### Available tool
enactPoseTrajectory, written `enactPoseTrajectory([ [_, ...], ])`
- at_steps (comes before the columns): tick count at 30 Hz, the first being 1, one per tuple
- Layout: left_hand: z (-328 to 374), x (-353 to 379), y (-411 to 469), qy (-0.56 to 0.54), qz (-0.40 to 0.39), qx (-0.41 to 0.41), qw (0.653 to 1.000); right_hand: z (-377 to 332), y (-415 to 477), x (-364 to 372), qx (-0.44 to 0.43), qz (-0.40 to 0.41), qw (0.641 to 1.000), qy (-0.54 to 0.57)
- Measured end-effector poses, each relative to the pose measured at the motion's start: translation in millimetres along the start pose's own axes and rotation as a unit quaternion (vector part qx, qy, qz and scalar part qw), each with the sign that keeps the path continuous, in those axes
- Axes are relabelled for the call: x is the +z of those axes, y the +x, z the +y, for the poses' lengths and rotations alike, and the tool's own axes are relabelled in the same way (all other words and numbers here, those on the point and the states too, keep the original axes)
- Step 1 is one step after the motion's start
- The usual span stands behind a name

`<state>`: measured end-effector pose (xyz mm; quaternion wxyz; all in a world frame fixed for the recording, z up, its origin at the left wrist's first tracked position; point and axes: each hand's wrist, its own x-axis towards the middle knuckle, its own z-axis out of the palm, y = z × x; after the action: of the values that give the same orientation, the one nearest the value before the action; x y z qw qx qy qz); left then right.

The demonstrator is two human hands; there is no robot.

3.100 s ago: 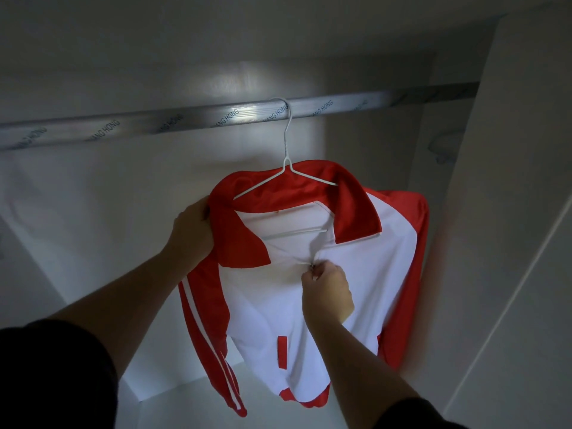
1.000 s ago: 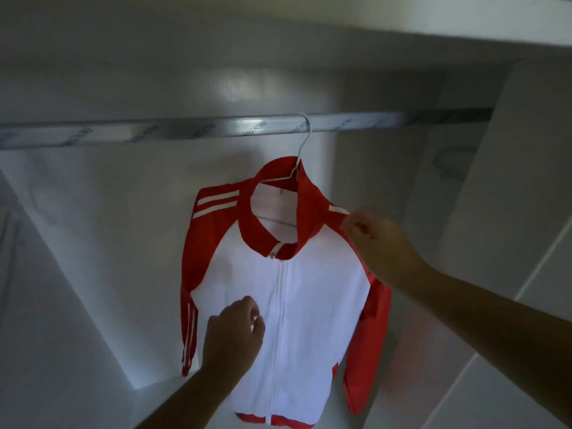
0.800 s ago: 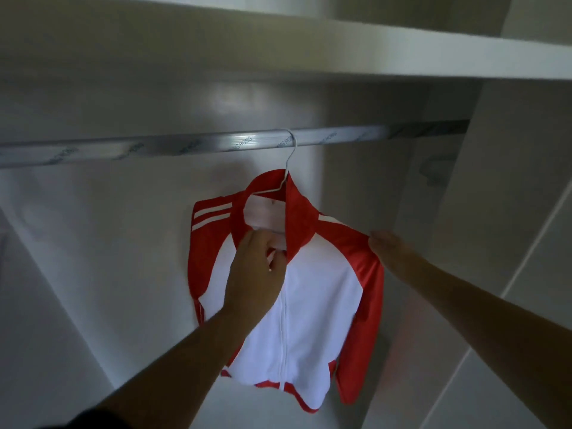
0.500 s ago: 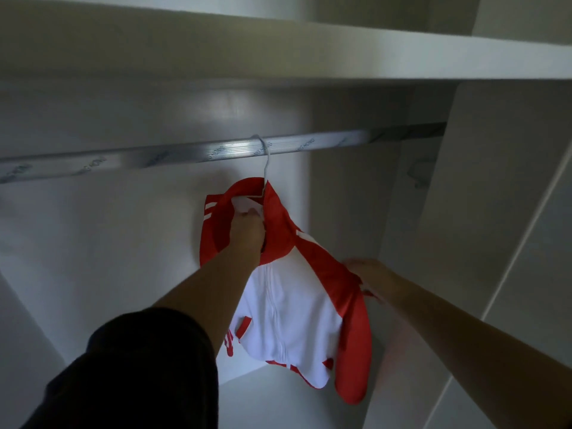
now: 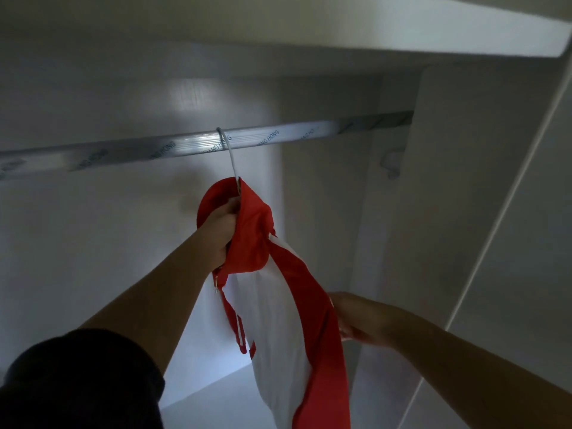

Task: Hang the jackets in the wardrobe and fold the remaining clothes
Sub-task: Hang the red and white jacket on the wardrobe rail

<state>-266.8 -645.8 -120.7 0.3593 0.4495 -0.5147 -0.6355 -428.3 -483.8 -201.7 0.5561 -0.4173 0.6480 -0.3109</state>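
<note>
White wardrobe [image 5: 464,212] interior, rail [image 5: 123,151] crossing upper frame | wire hanger [image 5: 230,156] hooked on rail, upper centre | red-and-white jacket [image 5: 272,320] hangs from it, centre to bottom | left grip [image 5: 221,230] clenched round jacket collar | right grip [image 5: 353,317] against red sleeve, lower right, fingers hidden, cannot tell

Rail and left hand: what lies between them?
In the head view, only the white hanger hook, looped over the rail, running down into the red jacket collar the left hand grips.

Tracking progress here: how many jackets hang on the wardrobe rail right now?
1: the red-and-white jacket, on a wire hanger hooked over the rail, its collar gripped by the left hand. The rail's left end runs out of frame, so others may be hidden.
</note>
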Motion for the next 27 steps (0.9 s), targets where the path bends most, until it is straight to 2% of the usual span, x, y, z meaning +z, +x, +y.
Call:
enactPoseTrajectory([
  [6, 2, -9, -8, 0.044, 0.016, 0.036, 0.998, 2, -23, 4, -0.048, -0.080, 0.994, 0.060],
  [10, 5, -16, -13, 0.053, 0.012, 0.034, 0.998, 2, -35, 8, -0.084, -0.082, 0.993, 0.022],
  [19, 10, -21, -19, 0.101, 0.009, 0.048, 0.994, 1, -41, 41, -0.142, 0.038, 0.981, -0.123],
  [24, 12, -16, -26, 0.125, 0.026, 0.045, 0.991, -1, -39, 50, -0.175, 0.109, 0.953, -0.224],
  [27, 16, -15, -28, 0.154, 0.038, 0.065, 0.985, -10, -50, 30, -0.138, 0.190, 0.922, -0.307],
])
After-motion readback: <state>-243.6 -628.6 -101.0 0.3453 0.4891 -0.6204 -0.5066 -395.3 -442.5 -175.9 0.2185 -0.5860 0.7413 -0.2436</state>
